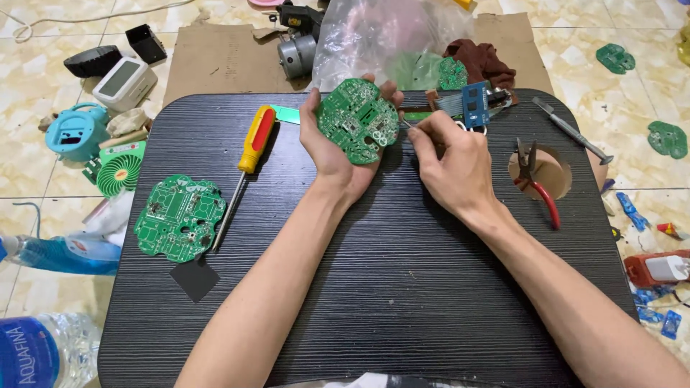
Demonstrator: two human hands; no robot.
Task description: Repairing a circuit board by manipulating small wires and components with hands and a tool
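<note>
My left hand (325,147) cradles a round green circuit board (358,119) above the black lap table (402,287), component side up. My right hand (451,167) pinches a thin metal tool (407,123) whose tip touches the board's right edge. A second green circuit board (177,217) lies flat on the table at the left. Beside it rests a screwdriver (249,158) with a yellow and red handle.
Red-handled pliers (537,185) lie across the table's round cup hole. A blue module with a ribbon cable (471,105) sits behind my right hand. A clear plastic bag (381,36), a small motor (296,54), a metal tool (573,131), a green fan (118,171) and bottles surround the table.
</note>
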